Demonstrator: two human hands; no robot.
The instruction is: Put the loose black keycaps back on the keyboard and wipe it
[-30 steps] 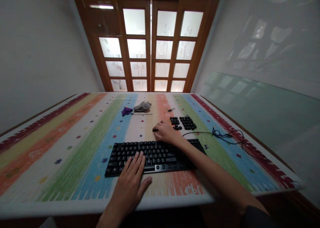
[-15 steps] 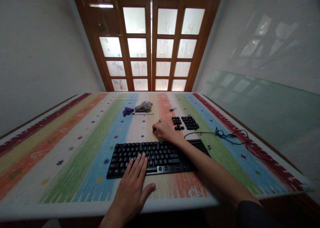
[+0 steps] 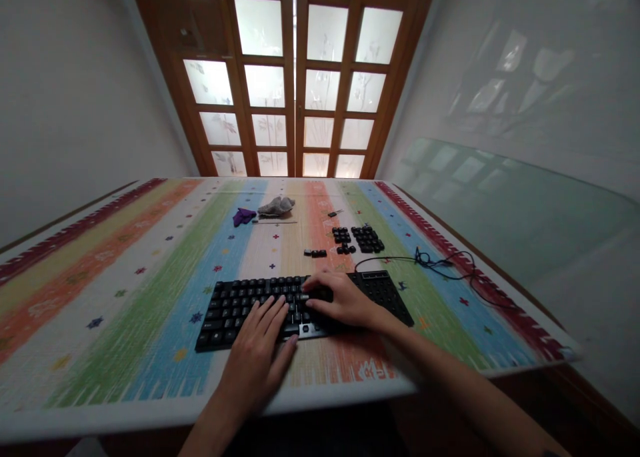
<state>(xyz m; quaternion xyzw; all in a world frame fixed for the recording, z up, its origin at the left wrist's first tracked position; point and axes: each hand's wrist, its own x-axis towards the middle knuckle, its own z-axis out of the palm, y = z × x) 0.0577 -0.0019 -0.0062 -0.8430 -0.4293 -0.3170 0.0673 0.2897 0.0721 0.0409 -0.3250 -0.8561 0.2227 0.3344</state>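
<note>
A black keyboard (image 3: 240,300) lies on the striped table mat (image 3: 125,310) in front of me. My left hand (image 3: 257,360) rests flat on its front edge, fingers stretched out over the lower keys. My right hand (image 3: 343,301) sits on the right middle of the keyboard, fingers curled and thumb drawn in toward them over a key; what they pinch is hidden. A short row of loose black keycaps (image 3: 315,252) lies just beyond the keyboard. Two bigger groups of keycaps (image 3: 367,238) lie further back to the right.
The keyboard's black cable (image 3: 443,263) coils at the right of the mat. A purple cloth (image 3: 243,216), a grey cloth (image 3: 276,206), a thin stick (image 3: 274,221) and a small dark tool (image 3: 333,213) lie at the far side. A glass pane (image 3: 525,217) leans at the right.
My right hand has left the loose keycaps beyond the keyboard and come back onto the keys, curling over them. The small row of keycaps now lies uncovered. My left hand stayed put.
</note>
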